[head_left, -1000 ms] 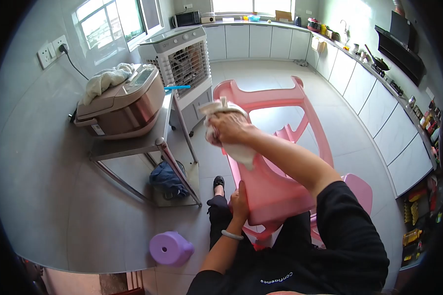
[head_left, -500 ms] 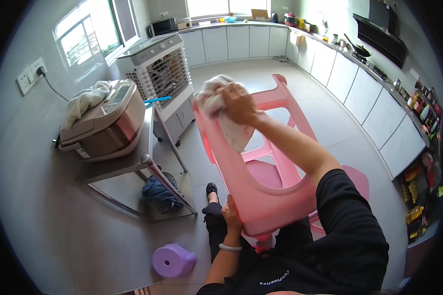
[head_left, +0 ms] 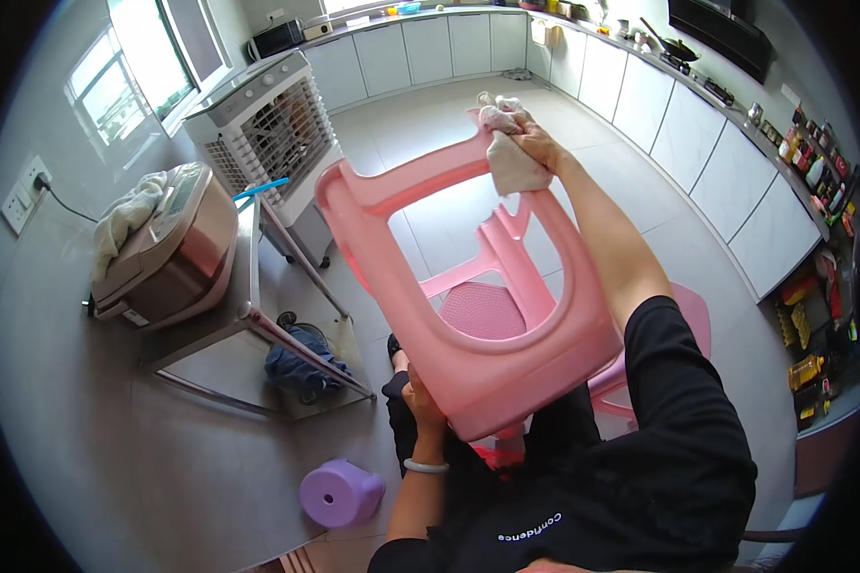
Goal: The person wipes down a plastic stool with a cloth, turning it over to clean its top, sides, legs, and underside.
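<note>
A pink plastic stool (head_left: pixel 535 377) is tilted in front of me, one open-framed side facing up. Through its opening shows a textured pink surface (head_left: pixel 487 310); whether it belongs to the same stool I cannot tell. My left hand (head_left: pixel 423 401) grips the stool's lower left edge, its fingers partly hidden beneath. At the far right corner of the frame, my right hand (head_left: pixel 539 145) is closed on a whitish cloth (head_left: pixel 518 170) pressed against the plastic. Part of the cloth hangs over the side rail. Another pink piece of furniture (head_left: pixel 693 325) is partly hidden behind my right arm.
Left of me, a metal stand (head_left: pixel 210 329) carries a brown appliance (head_left: pixel 177 258) with a towel (head_left: pixel 129 215) on top. A purple stool (head_left: pixel 342 492) sits on the floor. Beyond are an air cooler (head_left: pixel 272 143) and cabinets (head_left: pixel 631 95); bottles (head_left: pixel 817 172) line the right counter.
My right hand has moved with the cloth from the stool's far left corner to its far right corner. The stool has turned and tilted, while my left hand keeps its hold.
</note>
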`<act>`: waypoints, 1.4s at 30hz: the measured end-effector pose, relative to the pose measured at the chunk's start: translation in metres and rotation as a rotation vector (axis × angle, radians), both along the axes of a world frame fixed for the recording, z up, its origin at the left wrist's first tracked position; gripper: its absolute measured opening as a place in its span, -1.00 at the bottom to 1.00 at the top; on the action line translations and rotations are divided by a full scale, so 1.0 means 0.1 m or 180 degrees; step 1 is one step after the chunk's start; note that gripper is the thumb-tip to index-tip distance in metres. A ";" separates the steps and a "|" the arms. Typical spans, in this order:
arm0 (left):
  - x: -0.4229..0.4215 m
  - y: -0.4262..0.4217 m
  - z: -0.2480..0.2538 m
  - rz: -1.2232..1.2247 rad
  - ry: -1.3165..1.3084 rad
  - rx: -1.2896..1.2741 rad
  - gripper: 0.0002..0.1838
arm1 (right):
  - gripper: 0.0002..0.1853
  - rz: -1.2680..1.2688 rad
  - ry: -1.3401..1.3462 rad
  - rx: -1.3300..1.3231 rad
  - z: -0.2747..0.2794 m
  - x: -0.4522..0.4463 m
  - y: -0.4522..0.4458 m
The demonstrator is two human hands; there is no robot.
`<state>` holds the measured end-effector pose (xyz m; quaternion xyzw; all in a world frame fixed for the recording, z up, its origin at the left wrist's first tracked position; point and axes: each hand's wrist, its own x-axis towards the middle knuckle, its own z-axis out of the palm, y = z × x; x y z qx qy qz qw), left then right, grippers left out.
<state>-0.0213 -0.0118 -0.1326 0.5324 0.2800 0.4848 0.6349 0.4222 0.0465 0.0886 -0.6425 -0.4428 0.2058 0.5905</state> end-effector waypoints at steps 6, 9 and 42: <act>0.07 -0.15 0.34 -0.0083 -0.0082 -0.0216 -0.39 | -0.50 0.0147 -0.1108 -0.0018 -0.18 -0.38 -0.76; 0.09 -0.16 0.37 -0.0005 0.0009 -0.0161 -0.39 | -0.46 0.0074 -0.1738 0.0027 -0.31 -0.64 -1.31; 0.10 -0.08 0.19 -0.0093 -0.0675 -0.0863 -0.39 | -0.39 0.1786 -0.2805 0.0221 -0.14 -2.60 -1.18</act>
